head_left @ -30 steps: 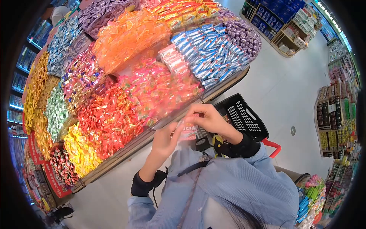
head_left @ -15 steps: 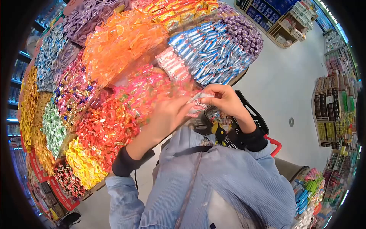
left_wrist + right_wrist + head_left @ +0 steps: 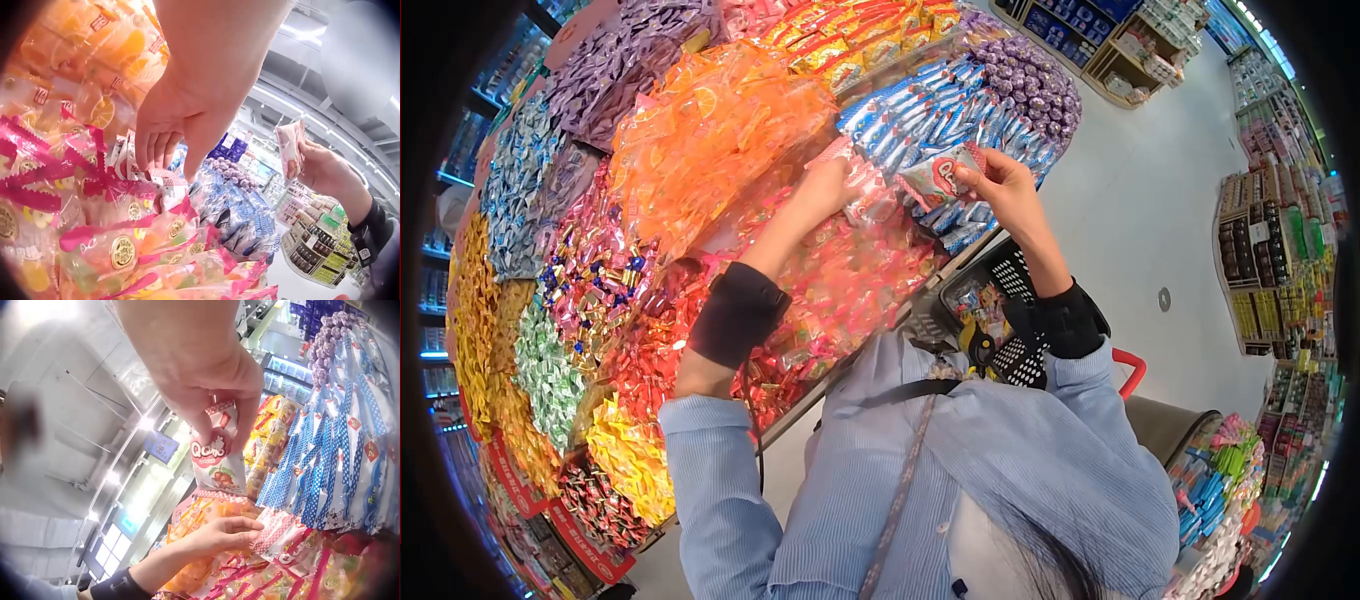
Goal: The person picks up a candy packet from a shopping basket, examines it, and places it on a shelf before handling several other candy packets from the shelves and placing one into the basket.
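My right hand (image 3: 1010, 192) pinches a small white-and-pink gummy candy packet (image 3: 933, 180) by its edge, raised over the candy display. In the right wrist view this packet (image 3: 219, 459) shows "QQ" lettering and red fruit. My left hand (image 3: 828, 186) is at a row of similar pink-and-white packets (image 3: 870, 190), between the pink-wrapped candies (image 3: 800, 260) and the blue-and-white packets (image 3: 930, 115). Its fingers, nearly straight in the right wrist view, lie on the packets' upper edges. In the left wrist view, the thumb (image 3: 195, 159) stands apart from the fingers.
Heaps of orange candies (image 3: 720, 130), purple-wrapped candies (image 3: 1025, 80) and other sweets surround the hands. A black basket (image 3: 1015, 270) with a red handle (image 3: 1132, 370) and goods inside stands by the display's edge. Stocked shelves (image 3: 1265, 250) line the aisle at right.
Both hands were together at the packet near the body. The left hand has let go and moved forward to the row of packets; the right has carried its packet forward and up.
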